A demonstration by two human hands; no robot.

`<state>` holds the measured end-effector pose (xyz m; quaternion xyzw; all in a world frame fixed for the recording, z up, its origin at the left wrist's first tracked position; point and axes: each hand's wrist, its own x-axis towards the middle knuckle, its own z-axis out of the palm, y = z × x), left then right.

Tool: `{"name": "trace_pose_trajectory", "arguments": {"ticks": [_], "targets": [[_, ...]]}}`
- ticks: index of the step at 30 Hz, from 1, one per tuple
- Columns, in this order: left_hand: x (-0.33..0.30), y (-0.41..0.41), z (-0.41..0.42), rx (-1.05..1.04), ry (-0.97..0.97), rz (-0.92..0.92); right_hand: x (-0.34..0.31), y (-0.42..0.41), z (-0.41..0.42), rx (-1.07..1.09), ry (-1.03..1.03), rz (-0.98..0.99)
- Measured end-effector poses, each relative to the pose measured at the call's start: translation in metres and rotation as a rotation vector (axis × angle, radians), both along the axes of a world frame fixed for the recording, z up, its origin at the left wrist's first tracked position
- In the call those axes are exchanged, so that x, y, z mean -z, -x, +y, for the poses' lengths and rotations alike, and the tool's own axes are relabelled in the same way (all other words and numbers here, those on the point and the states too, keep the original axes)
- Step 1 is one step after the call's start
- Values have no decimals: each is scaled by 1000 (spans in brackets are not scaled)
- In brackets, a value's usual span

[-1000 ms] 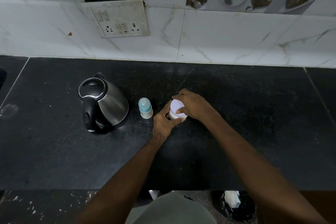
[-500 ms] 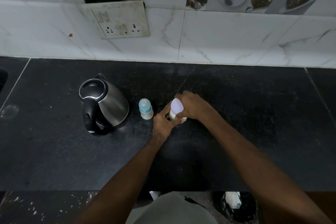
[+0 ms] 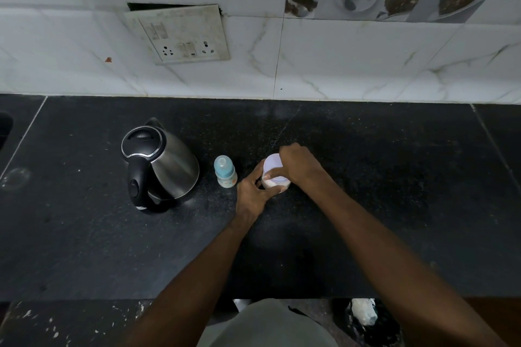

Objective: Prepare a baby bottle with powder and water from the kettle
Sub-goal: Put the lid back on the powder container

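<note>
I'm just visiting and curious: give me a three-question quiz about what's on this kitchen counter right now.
1. True or false: the baby bottle stands between the kettle and the powder jar.
2. Which hand holds the jar's lid? A) left hand B) right hand C) neither
3. Fill in: the kettle's own lid is ____.

Key:
1. True; it stands upright and capped, touched by neither hand.
2. B; the right hand grips the lid, tilted up off the rim, while the left hand steadies the jar's body.
3. Closed.
</note>
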<state>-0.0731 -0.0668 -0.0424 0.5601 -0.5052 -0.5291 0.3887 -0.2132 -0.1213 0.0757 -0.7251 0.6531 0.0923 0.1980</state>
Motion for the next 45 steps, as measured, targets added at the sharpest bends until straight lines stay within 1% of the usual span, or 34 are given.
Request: {"name": "trace_pose_trajectory", "arguments": {"ticks": [4,9,11,13,14,16,19,25,32,37,41,45], "targets": [[1,0,0,-3,10,3,-1,6,-4,78,-16,-14],[3,0,-2,17,12,-3,-9,7,-4,17,37,179],[5,0,-2,15,9,-2,-11,8,-4,-36,47,114],[6,1,-2,10,6,1,-13,8,-5,-150,-22,-28],[6,1,-2,4,1,2,-13,6,-5,-202,-68,-68],[4,2,-2,-9,-14,22,-9,0,-3,-253,-118,-59],[4,3,-2,-15,-33,53,-5,-10,1,-214,-93,-47],[7,0,-3,-5,-20,35,-13,-13,-5,-137,-73,36],[9,2,-4,-13,-52,46,-19,-14,-7,-220,-37,36],[8,1,-4,-6,-26,52,-24,-11,-11,-193,-92,12],[6,1,-3,-3,-17,43,-13,-14,-5,-178,-60,28],[6,0,-2,1,-17,14,-9,-12,-5,-100,-17,10]]}}
